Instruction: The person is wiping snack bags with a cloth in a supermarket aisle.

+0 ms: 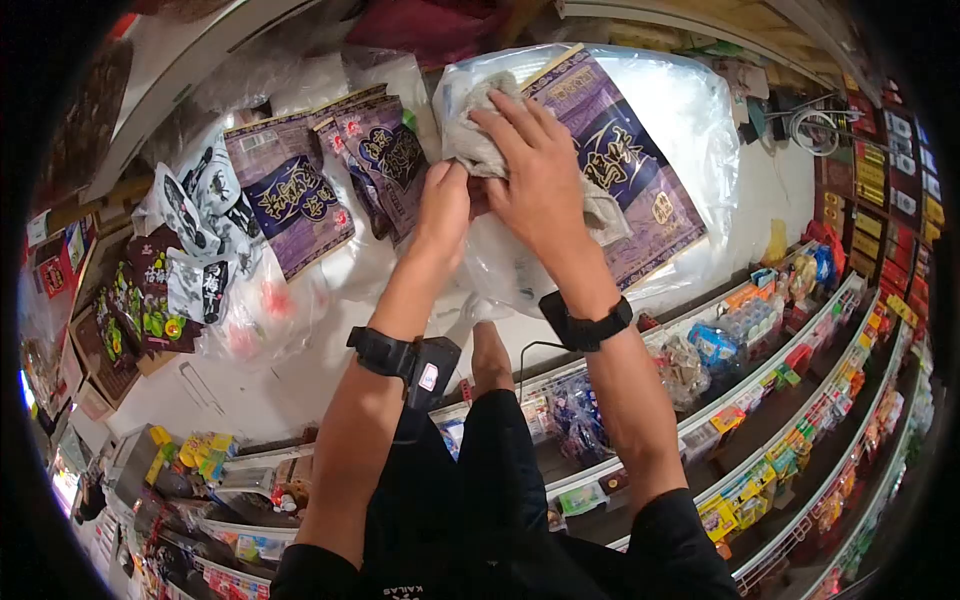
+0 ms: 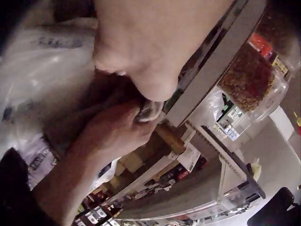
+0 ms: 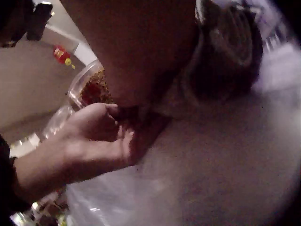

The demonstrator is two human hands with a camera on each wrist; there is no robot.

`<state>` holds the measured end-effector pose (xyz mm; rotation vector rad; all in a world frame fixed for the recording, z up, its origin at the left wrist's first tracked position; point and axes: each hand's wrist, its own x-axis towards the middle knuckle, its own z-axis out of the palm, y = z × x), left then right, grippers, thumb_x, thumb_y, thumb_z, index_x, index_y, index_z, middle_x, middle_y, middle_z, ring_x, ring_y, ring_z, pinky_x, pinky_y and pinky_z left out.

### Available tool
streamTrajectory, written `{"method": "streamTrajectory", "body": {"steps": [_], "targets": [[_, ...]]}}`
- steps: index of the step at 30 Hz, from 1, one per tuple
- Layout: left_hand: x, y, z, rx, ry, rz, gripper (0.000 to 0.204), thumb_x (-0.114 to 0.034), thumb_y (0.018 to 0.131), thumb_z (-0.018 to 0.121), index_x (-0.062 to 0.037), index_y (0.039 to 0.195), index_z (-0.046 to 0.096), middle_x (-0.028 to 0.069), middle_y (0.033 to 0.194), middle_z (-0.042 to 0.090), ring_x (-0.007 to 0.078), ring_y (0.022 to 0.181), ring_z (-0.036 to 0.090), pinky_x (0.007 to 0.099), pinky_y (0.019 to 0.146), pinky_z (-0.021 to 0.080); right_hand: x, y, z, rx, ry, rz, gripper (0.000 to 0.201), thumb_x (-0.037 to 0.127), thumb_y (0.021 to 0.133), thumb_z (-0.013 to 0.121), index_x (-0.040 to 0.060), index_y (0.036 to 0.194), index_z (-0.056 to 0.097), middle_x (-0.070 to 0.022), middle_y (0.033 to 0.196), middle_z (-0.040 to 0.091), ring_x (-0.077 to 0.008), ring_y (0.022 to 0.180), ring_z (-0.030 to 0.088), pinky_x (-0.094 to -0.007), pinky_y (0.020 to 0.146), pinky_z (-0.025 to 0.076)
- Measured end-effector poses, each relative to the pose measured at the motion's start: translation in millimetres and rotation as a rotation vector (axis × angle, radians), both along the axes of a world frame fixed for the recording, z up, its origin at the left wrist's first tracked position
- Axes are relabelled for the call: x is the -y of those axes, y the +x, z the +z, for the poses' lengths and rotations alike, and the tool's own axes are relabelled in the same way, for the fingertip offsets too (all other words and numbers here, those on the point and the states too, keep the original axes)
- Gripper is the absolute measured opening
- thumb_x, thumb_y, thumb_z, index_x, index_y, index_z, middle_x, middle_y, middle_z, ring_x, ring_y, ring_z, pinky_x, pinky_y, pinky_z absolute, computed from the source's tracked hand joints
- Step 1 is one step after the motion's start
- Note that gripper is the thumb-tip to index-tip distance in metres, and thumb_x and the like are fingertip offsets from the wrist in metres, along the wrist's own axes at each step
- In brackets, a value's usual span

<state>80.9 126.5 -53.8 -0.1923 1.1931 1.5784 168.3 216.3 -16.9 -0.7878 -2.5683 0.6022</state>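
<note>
Near top centre, head view, pinching the cloth point(image 1: 470, 140) with the left hand point(image 1: 443, 212), gripping it under bent fingers of the right hand point(image 1: 540, 182). Mid-frame, left wrist view, seemingly adjusting it; calls for steady hold. Upper right, right wrist view, bunched in folds.

Left hand point(image 1: 447, 205) and right hand point(image 1: 538, 170) curl close together

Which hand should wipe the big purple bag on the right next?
Probably the right hand: it's spread on the cloth, nearer that purple bag. The left hand is farther away.
</note>
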Motion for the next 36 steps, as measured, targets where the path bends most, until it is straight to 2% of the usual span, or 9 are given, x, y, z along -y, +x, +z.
{"method": "streamTrajectory", "body": {"steps": [1, 3, 5, 8, 10, 15, 24, 34, 36], "targets": [[4.3, -7.4, -1.7, 0.004, -0.002, 0.007, 0.036, -0.028, 0.111, 0.049, 0.0016, 0.117, 0.069, 0.0110, 0.104, 0.075, 0.0203, 0.086, 0.074, 0.0335, 0.078, 0.061, 0.6, 2.1, -4.2, 0.004, -0.002, 0.007, 0.064, 0.000, 0.070, 0.066, 0.0090, 0.133, 0.065, -0.0142, 0.145, 0.061, -0.0443, 0.129, 0.056, -0.0500, 0.113, 0.044], [8.1, -35.3, 7.5, -0.394, -0.159, -0.372, 0.034, -0.023, 0.105, 0.056, 0.0062, 0.099, 0.073, 0.0142, 0.085, 0.076, 0.0225, 0.074, 0.076, 0.0365, 0.071, 0.060, -5.5, 5.7, -6.3, -0.025, -0.049, 0.029, 0.069, 0.001, 0.066, 0.073, 0.0109, 0.134, 0.065, -0.0133, 0.143, 0.061, -0.0418, 0.133, 0.053, -0.0511, 0.114, 0.041], [12.9, -53.5, 25.0, -1.016, -0.382, -0.500, 0.028, -0.020, 0.100, 0.064, 0.0068, 0.098, 0.072, 0.0202, 0.082, 0.075, 0.0230, 0.071, 0.076, 0.0360, 0.066, 0.057, -2.8, 12.0, -11.3, -0.010, -0.051, 0.026, 0.071, -0.002, 0.066, 0.071, 0.0113, 0.135, 0.065, -0.0129, 0.143, 0.061, -0.0417, 0.132, 0.054, -0.0505, 0.113, 0.043], [11.1, -64.6, 0.0, -0.982, -0.094, -0.340, 0.023, -0.014, 0.103, 0.065, 0.0072, 0.110, 0.070, 0.0115, 0.092, 0.075, 0.0154, 0.073, 0.072, 0.0269, 0.065, 0.058, -6.2, 9.5, -19.2, -0.175, -0.033, -0.059, 0.068, -0.009, 0.067, 0.065, 0.0077, 0.134, 0.067, -0.0168, 0.136, 0.064, -0.0403, 0.125, 0.060, -0.0464, 0.108, 0.048], [4.7, -58.0, -12.1, -0.571, 0.061, -0.368, 0.020, -0.011, 0.102, 0.066, 0.0061, 0.111, 0.070, 0.0101, 0.092, 0.075, 0.0151, 0.078, 0.073, 0.0270, 0.067, 0.058, -6.6, 11.1, -21.7, -0.230, -0.069, -0.093, 0.067, -0.008, 0.068, 0.064, 0.0067, 0.133, 0.067, -0.0180, 0.134, 0.065, -0.0403, 0.123, 0.061, -0.0457, 0.108, 0.048], [0.3, -53.6, -20.3, -0.464, 0.068, -0.370, 0.019, -0.009, 0.102, 0.064, 0.0051, 0.114, 0.070, 0.0108, 0.095, 0.075, 0.0159, 0.082, 0.074, 0.0284, 0.070, 0.059, -3.8, 6.3, -22.4, -0.281, -0.061, -0.121, 0.063, -0.008, 0.070, 0.062, 0.0061, 0.131, 0.069, -0.0197, 0.131, 0.066, -0.0398, 0.121, 0.063, -0.0443, 0.106, 0.049], [1.8, -53.0, -27.6, -0.283, 0.064, -0.272, 0.019, -0.012, 0.103, 0.066, 0.0057, 0.111, 0.069, 0.0108, 0.090, 0.073, 0.0171, 0.078, 0.071, 0.0300, 0.073, 0.059, 12.8, 62.5, 1.7, 0.214, 0.055, 0.212, 0.067, -0.003, 0.060, 0.074, 0.0152, 0.125, 0.075, -0.0064, 0.146, 0.062, -0.0385, 0.126, 0.056, -0.0488, 0.104, 0.047], [-3.1, -52.1, -2.3, -0.428, -0.020, -0.405, 0.015, -0.010, 0.102, 0.065, 0.0035, 0.108, 0.069, 0.0087, 0.086, 0.072, 0.0136, 0.075, 0.068, 0.0259, 0.070, 0.055, 55.3, 202.1, 0.9, 0.224, 0.135, -0.057, 0.047, 0.000, 0.070, 0.082, 0.0134, 0.115, 0.079, -0.0145, 0.137, 0.069, -0.0399, 0.122, 0.061, -0.0497, 0.106, 0.047], [-7.2, -54.0, 14.6, -0.877, 0.075, -0.455, 0.018, -0.013, 0.103, 0.063, 0.0052, 0.103, 0.067, 0.0046, 0.078, 0.069, 0.0121, 0.072, 0.063, 0.0263, 0.069, 0.051, 51.9, 184.7, 16.4, 0.157, 0.169, -0.127, 0.045, 0.000, 0.070, 0.082, 0.0129, 0.114, 0.080, -0.0148, 0.135, 0.069, -0.0395, 0.122, 0.061, -0.0500, 0.106, 0.048]]}}
